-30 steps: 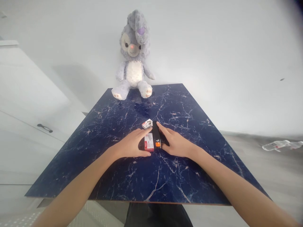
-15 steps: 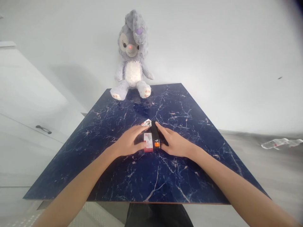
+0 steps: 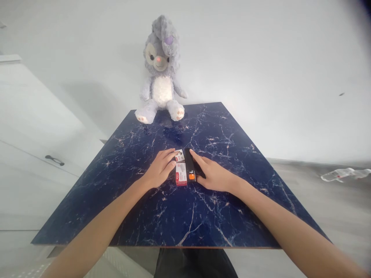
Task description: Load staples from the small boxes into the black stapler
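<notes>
A black stapler (image 3: 190, 166) with an orange patch at its near end lies lengthwise on the table. My right hand (image 3: 216, 174) grips it from the right, fingertips at the far end and thumb by the near end. Just left of it, two small red-and-white boxes lie one behind the other: the near box (image 3: 181, 174) and the far box (image 3: 179, 155). My left hand (image 3: 159, 169) rests at their left side with fingers apart, its fingertips touching the far box and its thumb near the gap between them.
Both hands work over a dark blue marbled table (image 3: 150, 220). At its back edge a lilac plush toy (image 3: 162, 90) sits against the wall. A white cabinet (image 3: 31, 131) stands to the left. Clear plastic bottles (image 3: 337, 175) lie on the floor at the right.
My left hand has drawn back slightly left, its thumb coming off the near box. The far box has turned from slanted to in line with the near one. My right hand stays put.
</notes>
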Motion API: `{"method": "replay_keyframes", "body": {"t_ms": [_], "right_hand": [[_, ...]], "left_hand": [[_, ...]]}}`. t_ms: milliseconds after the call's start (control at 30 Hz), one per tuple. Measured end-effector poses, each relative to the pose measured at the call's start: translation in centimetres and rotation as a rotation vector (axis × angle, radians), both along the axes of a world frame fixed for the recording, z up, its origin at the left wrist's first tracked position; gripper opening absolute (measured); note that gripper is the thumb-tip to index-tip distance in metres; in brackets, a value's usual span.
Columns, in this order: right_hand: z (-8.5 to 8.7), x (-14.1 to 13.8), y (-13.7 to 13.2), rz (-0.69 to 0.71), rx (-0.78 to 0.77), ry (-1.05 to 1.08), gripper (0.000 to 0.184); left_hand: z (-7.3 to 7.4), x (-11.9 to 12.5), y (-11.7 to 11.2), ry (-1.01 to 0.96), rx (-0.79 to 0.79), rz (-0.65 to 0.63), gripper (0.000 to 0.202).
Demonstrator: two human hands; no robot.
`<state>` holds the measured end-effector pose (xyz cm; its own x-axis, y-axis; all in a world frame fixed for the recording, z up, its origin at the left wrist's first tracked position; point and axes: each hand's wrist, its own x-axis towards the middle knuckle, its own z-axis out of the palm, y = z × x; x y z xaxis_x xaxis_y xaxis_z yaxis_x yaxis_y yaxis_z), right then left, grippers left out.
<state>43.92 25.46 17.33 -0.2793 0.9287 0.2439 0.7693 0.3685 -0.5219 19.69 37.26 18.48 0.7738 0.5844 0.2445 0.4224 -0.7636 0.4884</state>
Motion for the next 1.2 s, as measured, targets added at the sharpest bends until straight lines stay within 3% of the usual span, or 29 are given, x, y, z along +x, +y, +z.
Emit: {"method": "replay_keyframes", "body": {"t_ms": [233, 400, 567, 633, 800, 1033, 1100, 1200], "right_hand": [[0.0, 0.0, 0.0, -0.006, -0.018, 0.001, 0.095], [0.1, 0.0, 0.0, -0.011, -0.024, -0.006, 0.094], [0.0, 0.0, 0.0, -0.011, -0.016, -0.015, 0.095], [0.0, 0.0, 0.0, -0.007, -0.016, -0.011, 0.095], [0.1, 0.1, 0.0, -0.007, -0.027, -0.005, 0.095], [0.3, 0.0, 0.0, -0.009, -0.026, -0.005, 0.092], [0.4, 0.3, 0.2, -0.060, -0.003, -0.028, 0.084], [0.7, 1.1, 0.6, -0.170, 0.009, -0.142, 0.044]], "left_hand": [[-0.5, 0.1, -0.2, -0.019, -0.079, -0.070, 0.052], [0.4, -0.7, 0.1, 0.024, -0.170, -0.124, 0.060], [1.5, -1.6, 0.2, 0.152, -0.183, -0.130, 0.117], [1.5, -1.4, -0.3, 0.190, -0.146, -0.093, 0.128], [1.1, -0.5, -1.0, 0.182, -0.111, -0.070, 0.125], [0.4, -0.8, 0.0, 0.166, -0.103, -0.130, 0.126], [0.6, -1.2, 0.4, 0.168, -0.098, -0.152, 0.129], [0.8, -1.8, 1.2, 0.192, -0.118, -0.123, 0.128]]}}
